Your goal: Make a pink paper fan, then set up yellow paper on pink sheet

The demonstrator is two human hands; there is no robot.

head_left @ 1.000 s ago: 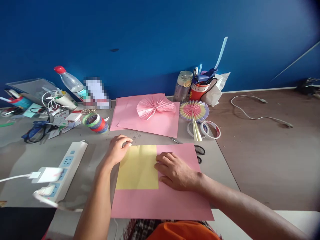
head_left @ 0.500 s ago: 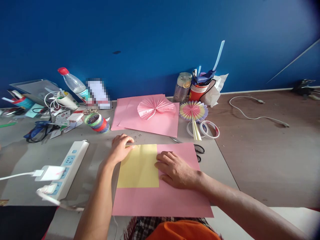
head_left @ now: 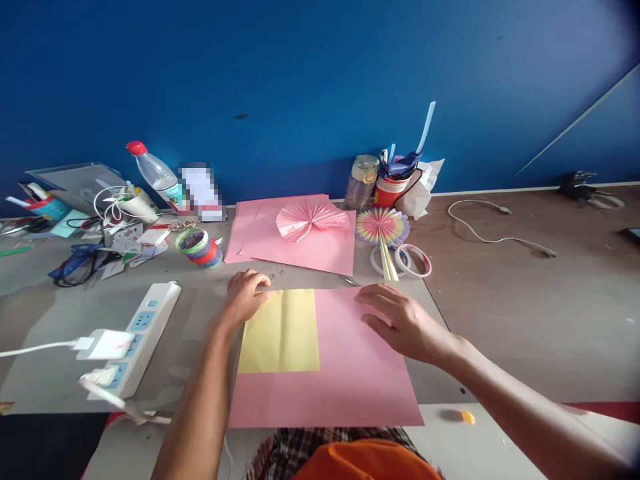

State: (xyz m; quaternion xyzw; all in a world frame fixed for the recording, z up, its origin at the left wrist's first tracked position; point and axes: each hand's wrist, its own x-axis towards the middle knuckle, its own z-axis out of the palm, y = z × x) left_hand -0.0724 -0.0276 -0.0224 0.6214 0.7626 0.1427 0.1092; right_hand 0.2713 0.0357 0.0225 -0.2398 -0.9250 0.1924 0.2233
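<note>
A square yellow paper sheet (head_left: 295, 333) with a faint crease lies over the upper left of a larger pink paper sheet (head_left: 370, 393). At the top left corner of both sheets, my left hand (head_left: 245, 297) has its thumb and bent fingers closed on the yellow paper's edge. My right hand (head_left: 400, 320) is over the upper right part of the pink sheet, fingers stretched and apart, holding nothing. Whether its palm touches the paper, I cannot tell. Scissors (head_left: 347, 281) are mostly hidden beneath the pink sheet's top edge.
Behind lie more pink sheets (head_left: 250, 230) with a pleated pink paper fan (head_left: 313, 220). Rightward are a multicoloured fan (head_left: 383, 227), tape rolls (head_left: 425, 263), a red cup (head_left: 390, 193) and a white cable (head_left: 475, 233). A power strip (head_left: 150, 333) and bottle (head_left: 155, 173) stand left.
My right hand has moved right, off the yellow paper's right edge, to the pink sheet's upper right. My left hand stays at the corner. The view has shifted slightly.
</note>
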